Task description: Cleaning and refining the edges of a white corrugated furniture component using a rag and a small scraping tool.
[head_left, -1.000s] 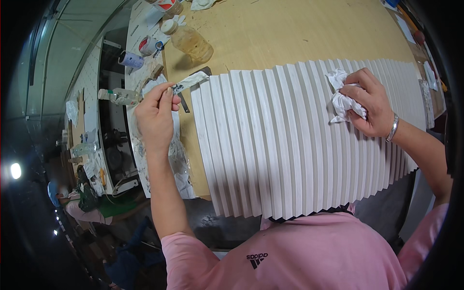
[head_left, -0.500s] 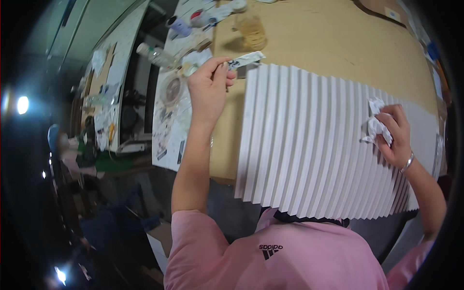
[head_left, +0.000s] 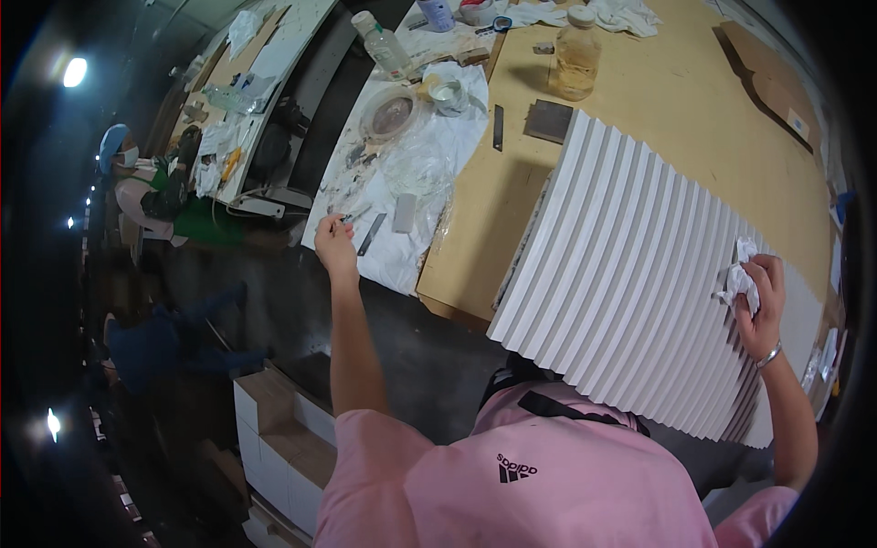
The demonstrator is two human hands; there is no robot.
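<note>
My left hand (head_left: pixel 336 245) is pinched closed at the near left edge of the paper-covered side table (head_left: pixel 388 260). A small dark tip (head_left: pixel 345 219) shows at its fingertips, too small to name. Close by on the paper lie a dark flat strip (head_left: pixel 371 235) and a grey block (head_left: pixel 405 213). My right hand (head_left: pixel 764 297) is closed around a crumpled white tissue (head_left: pixel 738 285), held against the right part of a white ridged panel (head_left: pixel 630 274). That panel lies tilted across the tan table (head_left: pixel 676 100) and overhangs its near edge.
A jar of amber liquid (head_left: pixel 577 59) and a dark square plate (head_left: pixel 549 121) stand beyond the panel. On the side table are a clear bottle (head_left: pixel 382 46), a round tub (head_left: pixel 393 114) and a small cup (head_left: pixel 449 96). A masked person (head_left: pixel 128 160) is at the far left.
My left hand has moved left and nearer, from the panel's far corner to the side table; the white strip is no longer seen in it. The right hand keeps the tissue on the panel.
</note>
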